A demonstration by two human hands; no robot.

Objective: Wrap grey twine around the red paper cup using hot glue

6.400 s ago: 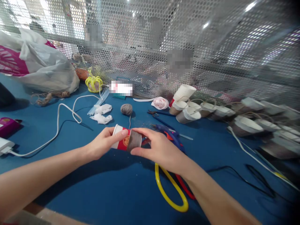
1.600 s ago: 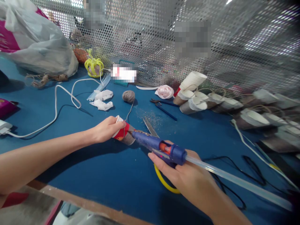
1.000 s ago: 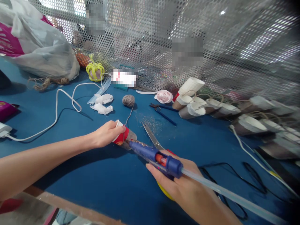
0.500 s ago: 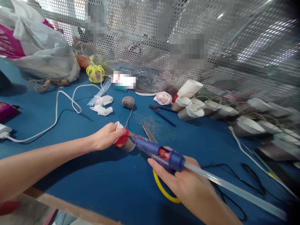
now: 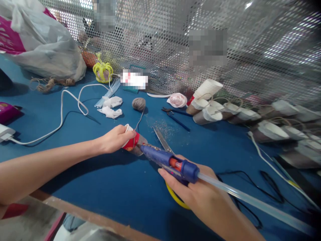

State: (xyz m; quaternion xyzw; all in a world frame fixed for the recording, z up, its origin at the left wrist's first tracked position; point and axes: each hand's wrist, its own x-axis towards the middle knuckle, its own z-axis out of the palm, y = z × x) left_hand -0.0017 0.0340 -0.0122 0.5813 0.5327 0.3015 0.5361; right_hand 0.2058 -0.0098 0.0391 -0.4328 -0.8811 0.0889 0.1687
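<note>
My left hand is closed around a red and white paper cup tipped on its side, its lower part wrapped in grey yarn. From the cup a strand runs back to a ball of grey yarn. My right hand grips a blue hot glue gun, with a long clear glue stick sticking out of its rear. The gun's nozzle is at the wrapped side of the cup; whether it touches, I cannot tell. Beneath the gun lie scissors with yellow handles, partly hidden.
Pliers and a pink fabric roll lie behind the scissors. Several wrapped cups with cord handles line the right side. A white cable crosses the left, near a plastic bag. Perforated metal panel closes the back.
The view has shifted slightly, so the table's things sit a little higher. Both hands keep their holds, and the glue gun's nozzle stays by the cup.
</note>
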